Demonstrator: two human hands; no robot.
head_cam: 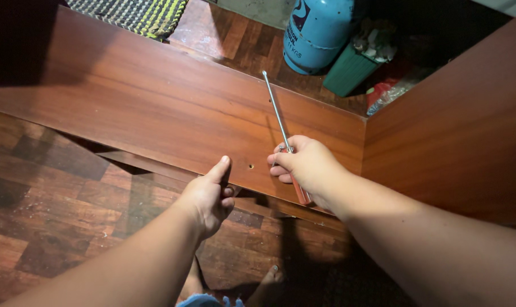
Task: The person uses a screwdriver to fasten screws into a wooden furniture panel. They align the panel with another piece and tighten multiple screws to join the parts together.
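A long brown wooden panel [155,108] stands on edge across the wood floor [48,204], meeting a second panel [457,142] at a corner on the right, with open floor on my near side and a blue gas cylinder [317,31], a green bin [349,71] and a woven mat [138,12] beyond its far edge. My left hand [209,196] grips the panel's near lower edge, thumb flat on its face just left of a small screw hole [250,166]. My right hand [306,165], just right of that hole, is clamped on a screwdriver [281,122], its orange handle near me and its shaft pointing far across the panel.
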